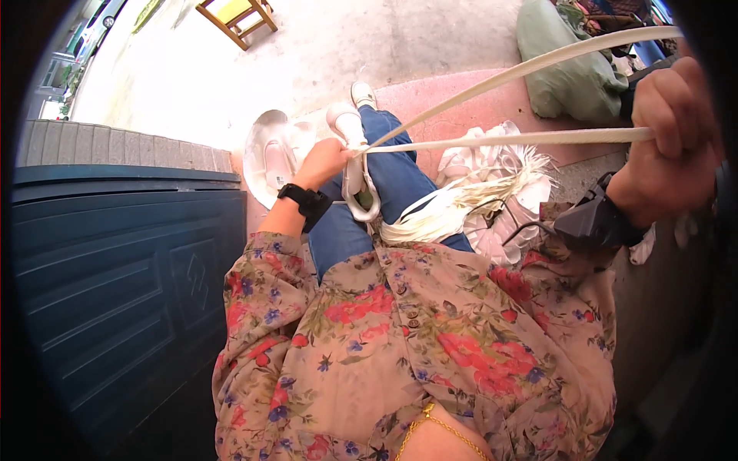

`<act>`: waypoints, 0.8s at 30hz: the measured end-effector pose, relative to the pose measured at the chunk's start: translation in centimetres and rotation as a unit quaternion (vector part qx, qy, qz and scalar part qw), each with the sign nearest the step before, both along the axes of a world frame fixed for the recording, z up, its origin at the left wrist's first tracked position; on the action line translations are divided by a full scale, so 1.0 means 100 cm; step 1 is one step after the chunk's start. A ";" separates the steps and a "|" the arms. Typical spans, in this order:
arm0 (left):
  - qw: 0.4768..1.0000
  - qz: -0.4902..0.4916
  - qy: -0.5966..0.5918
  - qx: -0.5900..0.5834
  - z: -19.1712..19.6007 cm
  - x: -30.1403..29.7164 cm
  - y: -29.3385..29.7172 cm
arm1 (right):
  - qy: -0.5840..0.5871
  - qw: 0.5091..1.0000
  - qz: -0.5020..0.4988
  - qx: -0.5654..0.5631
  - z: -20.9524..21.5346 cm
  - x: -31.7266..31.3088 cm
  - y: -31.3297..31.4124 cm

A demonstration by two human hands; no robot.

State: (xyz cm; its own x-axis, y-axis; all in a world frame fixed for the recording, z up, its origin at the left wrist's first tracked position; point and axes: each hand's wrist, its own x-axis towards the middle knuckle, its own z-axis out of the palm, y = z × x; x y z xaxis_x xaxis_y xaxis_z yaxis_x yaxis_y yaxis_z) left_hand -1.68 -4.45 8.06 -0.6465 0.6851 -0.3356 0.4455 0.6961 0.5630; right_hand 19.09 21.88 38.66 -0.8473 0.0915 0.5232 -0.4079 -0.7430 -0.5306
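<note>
A white sneaker (pixel 353 180) rests on my lap between my legs. At its lace opening the fingers of my left hand (pixel 324 163) are pinched together, gripping the shoe where the lace comes out. Two strands of a flat cream shoelace (pixel 507 140) run from there to the far right, stretched tight. My right hand (pixel 670 142) is closed in a fist around them, raised at the right side. Across my right thigh lies a loose bundle of cream shoelaces (pixel 430 217).
White shoes (pixel 277 163) lie left of my legs, and a pile of pale shoes (pixel 503 234) is on the right. Farther right stands a pale green sack (pixel 569 77). A blue panelled door (pixel 115 284) is close on my left. A wooden stool (pixel 237 19) stands ahead.
</note>
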 end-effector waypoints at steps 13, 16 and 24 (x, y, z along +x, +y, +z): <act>0.875 0.209 -0.418 0.125 0.019 -0.018 0.003 | -0.146 0.989 -0.027 0.023 -0.066 -0.032 -0.046; 0.907 0.186 -0.374 0.053 0.023 -0.017 0.005 | -0.109 0.986 -0.120 0.039 -0.043 -0.016 -0.038; 0.994 0.048 -0.096 0.001 0.021 -0.018 0.036 | -0.047 0.995 0.091 0.021 -0.007 0.002 -0.014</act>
State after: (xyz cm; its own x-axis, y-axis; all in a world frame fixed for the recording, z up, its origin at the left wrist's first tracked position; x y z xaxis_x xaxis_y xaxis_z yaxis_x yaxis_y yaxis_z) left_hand -3.48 -0.83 10.12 -0.6327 0.6246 -0.4577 0.2622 0.7290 0.6324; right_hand 19.32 20.51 37.95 -0.8929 -0.0884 0.4416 -0.2157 -0.7769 -0.5916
